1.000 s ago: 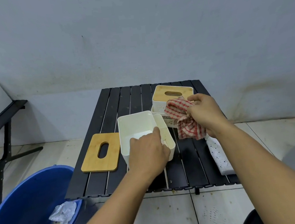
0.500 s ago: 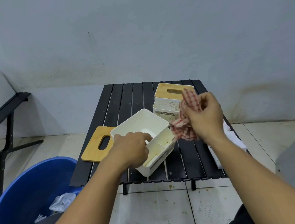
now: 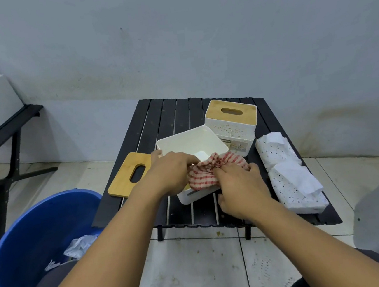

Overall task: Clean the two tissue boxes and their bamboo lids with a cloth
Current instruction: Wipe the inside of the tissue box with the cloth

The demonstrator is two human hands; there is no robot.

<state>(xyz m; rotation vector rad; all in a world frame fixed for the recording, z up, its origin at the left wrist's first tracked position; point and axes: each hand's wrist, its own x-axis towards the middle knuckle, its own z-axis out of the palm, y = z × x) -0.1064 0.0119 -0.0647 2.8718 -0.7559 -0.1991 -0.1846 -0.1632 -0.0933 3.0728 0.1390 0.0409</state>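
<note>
Nearest, the right hand [image 3: 240, 186] presses a red-checked cloth [image 3: 207, 173] against the near wall of the open box [image 3: 191, 146], fingers curled down over the bunched fabric, so it is closed on the cloth rather than spread flat. Just beside it, the left hand [image 3: 169, 175] clamps the box's near left rim, fingers bent over the edge and into the opening to steady it; the box looks tilted toward the person on the slatted table [image 3: 136, 137].

Judging by this, the task is in an early stretch: 1 box is being wiped on its outer wall, and I cannot tell whether its inside is done. Its lid [image 3: 129, 173] lies flat on the table just left of the box, apart from both hands and seemingly untouched. 2 tissue packs [image 3: 289, 172] lie to the right, presumably taken out of the boxes.

Farther back, touching the open box's far corner, the 2nd box [image 3: 231, 131] stands upright with its own lid [image 3: 231, 111] on top. Its white wall shows brownish specks, so it looks uncleaned. Left to do, then: the rest of this box, both lids and the whole 2nd box.
</note>
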